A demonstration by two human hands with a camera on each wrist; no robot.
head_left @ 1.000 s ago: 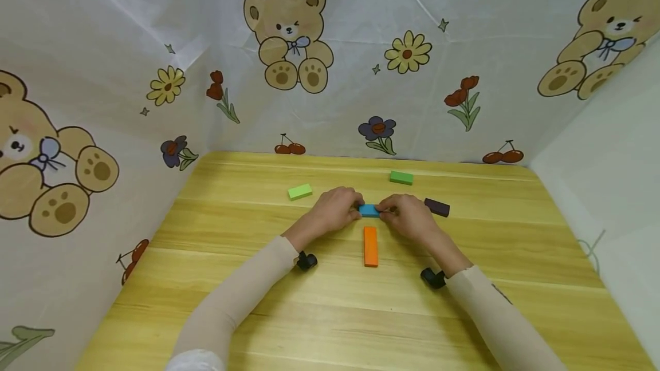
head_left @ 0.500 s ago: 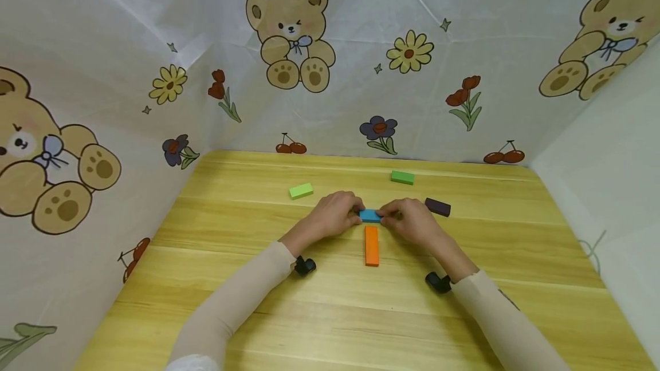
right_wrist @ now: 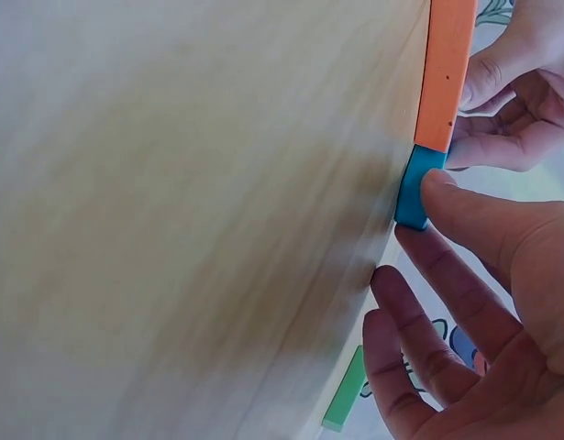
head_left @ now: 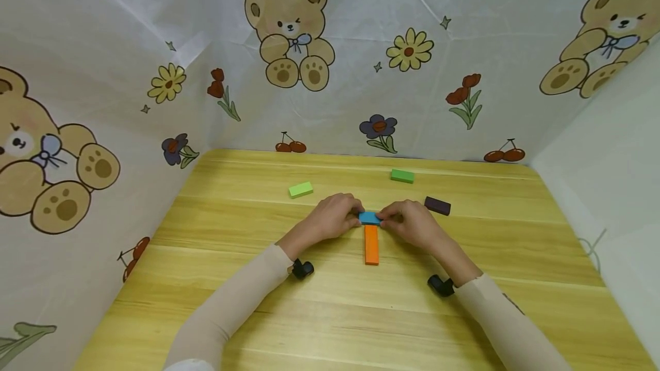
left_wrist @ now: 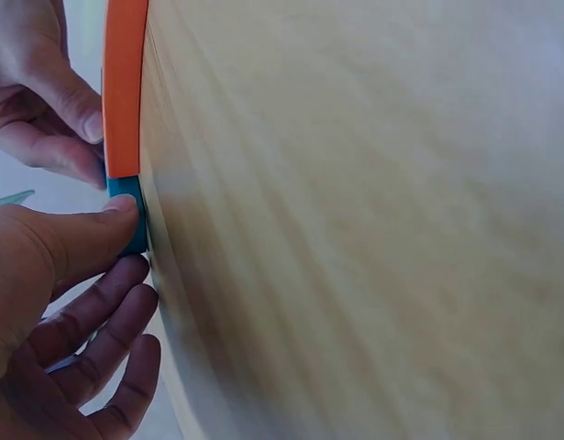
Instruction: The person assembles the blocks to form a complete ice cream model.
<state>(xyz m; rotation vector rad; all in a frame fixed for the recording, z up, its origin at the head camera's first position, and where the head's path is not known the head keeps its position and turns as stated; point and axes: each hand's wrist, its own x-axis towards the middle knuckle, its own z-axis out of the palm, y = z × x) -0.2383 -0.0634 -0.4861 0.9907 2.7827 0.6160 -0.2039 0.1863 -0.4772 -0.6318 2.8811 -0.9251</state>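
A blue block (head_left: 369, 218) lies crosswise on the table, held at both ends. My left hand (head_left: 336, 216) pinches its left end between thumb and fingers, and my right hand (head_left: 411, 223) pinches the right end the same way. Directly below it in the head view lies an orange block (head_left: 371, 245), pointing toward me, its far end right at the middle of the blue block's near side, like a T. In the left wrist view the thumb presses on the blue block (left_wrist: 127, 215), and in the right wrist view the other thumb does likewise on the blue block (right_wrist: 420, 188).
A lime block (head_left: 301, 190) lies to the left behind my left hand. Farther back is a green block (head_left: 402, 176), and a dark purple block (head_left: 437, 205) sits just right of my right hand. The wooden table (head_left: 330, 314) ends at a bear-print sheet (head_left: 330, 113).
Both hands have drawn the blue block toward me, so the gap between it and the orange block has closed. The other blocks have stayed in place.
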